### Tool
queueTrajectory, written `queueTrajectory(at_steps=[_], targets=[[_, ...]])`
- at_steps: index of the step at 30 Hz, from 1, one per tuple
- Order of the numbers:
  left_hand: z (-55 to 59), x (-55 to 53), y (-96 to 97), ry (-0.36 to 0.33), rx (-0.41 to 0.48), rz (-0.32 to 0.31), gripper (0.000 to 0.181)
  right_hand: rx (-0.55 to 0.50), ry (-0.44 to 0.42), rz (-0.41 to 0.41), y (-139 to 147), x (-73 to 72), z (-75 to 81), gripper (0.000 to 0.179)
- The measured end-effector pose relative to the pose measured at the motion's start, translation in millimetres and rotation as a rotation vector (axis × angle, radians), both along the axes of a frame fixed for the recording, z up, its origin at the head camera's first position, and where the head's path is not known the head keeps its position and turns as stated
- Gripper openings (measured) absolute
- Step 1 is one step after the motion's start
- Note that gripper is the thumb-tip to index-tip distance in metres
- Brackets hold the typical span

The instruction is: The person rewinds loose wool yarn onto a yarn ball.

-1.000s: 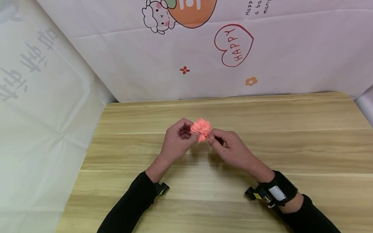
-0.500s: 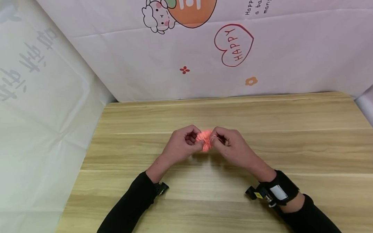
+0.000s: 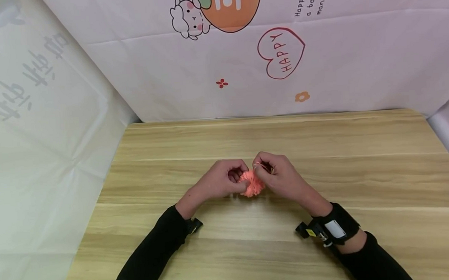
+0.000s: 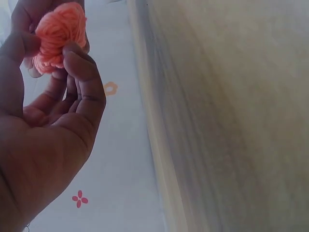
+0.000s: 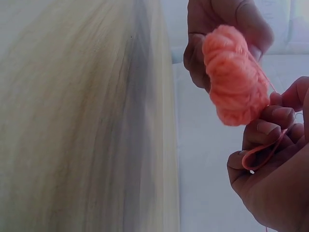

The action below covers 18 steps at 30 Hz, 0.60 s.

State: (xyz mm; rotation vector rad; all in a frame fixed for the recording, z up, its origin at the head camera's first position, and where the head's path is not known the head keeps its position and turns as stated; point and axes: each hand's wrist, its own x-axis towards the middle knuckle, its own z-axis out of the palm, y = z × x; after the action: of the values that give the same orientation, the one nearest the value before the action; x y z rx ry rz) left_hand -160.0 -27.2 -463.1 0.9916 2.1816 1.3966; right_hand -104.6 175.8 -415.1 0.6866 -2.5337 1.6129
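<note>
A small coral bundle of yarn (image 3: 253,186) is between both hands, above the middle of the table. My left hand (image 3: 223,178) pinches it at its left side between thumb and fingers; the left wrist view shows the thumb and a fingertip pressing into the wound yarn (image 4: 62,30). On the other side, my right hand (image 3: 285,177) pinches a loose strand that runs taut along the bundle (image 5: 234,79) in the right wrist view. Slack from that strand forms a loop (image 5: 247,160) against the curled fingers of the right hand (image 5: 275,179).
Under the hands lies a wood-grain table (image 3: 199,254). A white printed cloth (image 3: 169,79) hangs behind its far edge, and another pale cloth (image 3: 41,173) hangs along the left side. Both wrists carry small black cameras (image 3: 303,230).
My left hand has moved right and toward the body, turning the yarn bundle as it goes. My right hand has stayed near its place, and the bundle now sits lower beside it.
</note>
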Motion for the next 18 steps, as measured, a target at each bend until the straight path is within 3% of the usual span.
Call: queueTrajectory(at_steps=[9,18], targets=[[30.1,13.5,1.3,0.011,0.028,-0.085,0.013,0.009,-0.031,-0.002,1,-1.2,-1.9,0.018],[29.0,12.2,-1.4,0.029,0.128,-0.161,0.016,-0.009,-0.050,0.009,4,-2.5,-3.8,0.017]])
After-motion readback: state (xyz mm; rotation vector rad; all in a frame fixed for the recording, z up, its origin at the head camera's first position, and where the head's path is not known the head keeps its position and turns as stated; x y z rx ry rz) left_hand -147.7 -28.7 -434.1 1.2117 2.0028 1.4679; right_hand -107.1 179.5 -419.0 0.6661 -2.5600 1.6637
